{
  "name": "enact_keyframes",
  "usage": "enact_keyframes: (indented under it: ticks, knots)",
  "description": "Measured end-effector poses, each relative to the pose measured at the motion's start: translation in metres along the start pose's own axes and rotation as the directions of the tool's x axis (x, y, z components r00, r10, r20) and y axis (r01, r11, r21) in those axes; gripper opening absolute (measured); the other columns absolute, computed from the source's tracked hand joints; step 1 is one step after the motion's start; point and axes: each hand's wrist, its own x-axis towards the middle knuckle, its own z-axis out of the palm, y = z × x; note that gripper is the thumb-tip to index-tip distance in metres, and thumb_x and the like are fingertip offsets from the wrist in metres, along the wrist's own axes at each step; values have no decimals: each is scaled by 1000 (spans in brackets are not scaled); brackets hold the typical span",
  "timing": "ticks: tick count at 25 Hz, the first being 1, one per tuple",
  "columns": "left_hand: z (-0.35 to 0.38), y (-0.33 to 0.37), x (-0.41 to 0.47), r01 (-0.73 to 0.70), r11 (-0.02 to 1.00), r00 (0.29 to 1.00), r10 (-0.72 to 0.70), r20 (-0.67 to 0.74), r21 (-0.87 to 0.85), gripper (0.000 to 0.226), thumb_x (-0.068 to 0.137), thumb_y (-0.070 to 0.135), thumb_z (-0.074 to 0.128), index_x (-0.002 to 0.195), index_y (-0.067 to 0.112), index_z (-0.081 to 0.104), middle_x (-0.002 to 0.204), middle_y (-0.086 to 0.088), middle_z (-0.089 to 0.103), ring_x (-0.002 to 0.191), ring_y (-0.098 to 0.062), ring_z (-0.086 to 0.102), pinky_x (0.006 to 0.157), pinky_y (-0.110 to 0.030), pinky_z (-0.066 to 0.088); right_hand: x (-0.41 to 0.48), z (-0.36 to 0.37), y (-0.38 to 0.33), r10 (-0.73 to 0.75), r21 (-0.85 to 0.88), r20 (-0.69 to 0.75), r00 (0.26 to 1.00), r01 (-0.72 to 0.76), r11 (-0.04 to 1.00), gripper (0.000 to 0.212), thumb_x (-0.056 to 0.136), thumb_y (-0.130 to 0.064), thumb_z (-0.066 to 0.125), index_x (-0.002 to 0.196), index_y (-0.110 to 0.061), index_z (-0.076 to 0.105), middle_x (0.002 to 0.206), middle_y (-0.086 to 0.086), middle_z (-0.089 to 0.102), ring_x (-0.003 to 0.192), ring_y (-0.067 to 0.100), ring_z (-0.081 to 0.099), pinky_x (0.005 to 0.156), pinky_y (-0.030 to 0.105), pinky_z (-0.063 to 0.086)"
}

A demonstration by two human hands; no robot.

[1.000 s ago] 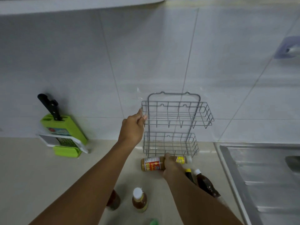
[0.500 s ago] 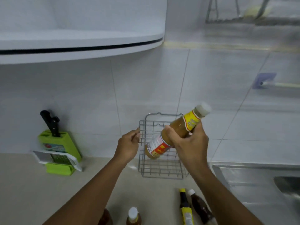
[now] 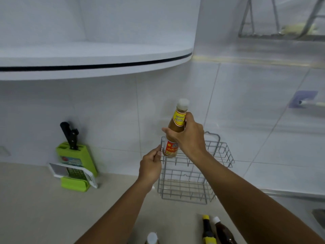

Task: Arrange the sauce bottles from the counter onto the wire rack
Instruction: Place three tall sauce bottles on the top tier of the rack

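Observation:
A two-tier grey wire rack [image 3: 220,152] stands on the counter against the tiled wall. My right hand [image 3: 190,138] grips an orange-brown sauce bottle [image 3: 177,124] with a white cap and yellow neck label, held nearly upright, its base inside the left end of the rack's upper basket. My left hand [image 3: 151,166] pinches the upper basket's left edge. On the counter near the bottom edge lie a dark bottle with a yellow cap [image 3: 207,229] and a dark bottle with a white cap [image 3: 222,230]. A white bottle cap [image 3: 152,237] shows at the bottom.
A green knife block [image 3: 75,159] with a black-handled knife and a white grater stands at the left against the wall. A white curved shelf [image 3: 98,64] overhangs above. The steel sink edge [image 3: 295,194] runs at the right.
My right hand lifted the sauce bottle off the counter, turned it from lying to nearly upright and brought its base into the upper basket. My left hand stayed on the rack's left edge.

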Motion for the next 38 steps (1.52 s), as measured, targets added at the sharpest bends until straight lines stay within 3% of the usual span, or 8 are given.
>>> enact_keyframes:
  ticks: [4, 17, 21, 25, 29, 32, 36, 38]
  knots:
    - [1, -3, 0, -10, 1000, 1000, 10, -5, -17, 36, 107, 27, 40, 138, 31, 59, 127, 5, 69, 107, -15, 63, 86, -24, 48, -1, 14, 0, -15, -90, 41, 999, 19, 996, 72, 66, -64, 85, 116, -22, 54, 107, 1, 75, 94, 25, 72, 79, 45, 63]
    - [4, -5, -1, -9, 1000, 1000, 9, -7, 15, 39, 108, 31, 36, 142, 33, 53, 138, 2, 63, 124, -19, 58, 101, -33, 46, -11, 18, 7, 20, -241, 141, 990, 15, 970, 77, 67, -77, 75, 117, -22, 56, 105, -2, 69, 94, 20, 68, 78, 41, 59]
    - [1, 0, -1, 228, 970, 973, -230, -12, -86, 40, 105, 27, 37, 141, 18, 52, 143, -7, 55, 130, -26, 54, 112, -43, 41, -13, 9, 19, 63, -210, 243, 968, -11, 978, 80, 63, -81, 74, 118, -24, 60, 102, -6, 70, 93, 17, 69, 78, 40, 60]
    - [-17, 15, -6, 479, 876, 859, -482, 173, 61, 21, 98, 13, 39, 101, 5, 58, 103, -15, 62, 94, -29, 60, 84, -35, 50, -13, -18, 38, 11, -94, 320, 947, 20, 995, 90, 63, -66, 86, 136, -25, 55, 120, -2, 64, 102, 12, 60, 88, 38, 56]
    - [4, 43, -25, 243, 836, 807, -456, 375, 493, 30, 94, 27, 48, 107, 9, 69, 101, -9, 73, 90, -25, 70, 71, -30, 59, -41, -55, 75, -84, -60, 81, 993, 89, 994, 58, 83, -45, 80, 132, -26, 55, 115, -5, 55, 87, 2, 54, 77, 15, 47]
    - [59, 51, -41, 76, 805, 825, -382, 417, 589, 29, 91, 29, 54, 105, 8, 69, 99, -10, 75, 87, -28, 74, 79, -39, 64, -84, -76, 120, -78, -63, -64, 995, 74, 995, 28, 90, -28, 68, 117, -28, 60, 93, -8, 56, 75, -1, 53, 67, 19, 46]
    - [131, 17, -69, 13, 762, 769, -422, 480, 647, 30, 92, 19, 52, 112, -1, 63, 108, -22, 71, 94, -33, 73, 85, -45, 62, -153, -84, 187, 93, -192, -13, 996, -94, 977, 15, 87, -21, 66, 100, -27, 64, 74, -12, 53, 68, 1, 53, 63, 22, 42]
    - [157, -13, -84, 25, 734, 730, -477, 489, 679, 29, 92, 11, 50, 116, -2, 61, 110, -24, 69, 93, -34, 71, 79, -39, 62, -183, -87, 219, 322, -284, 140, 936, -274, 919, 23, 88, -28, 68, 110, -25, 63, 89, -8, 59, 83, 11, 61, 74, 30, 50]
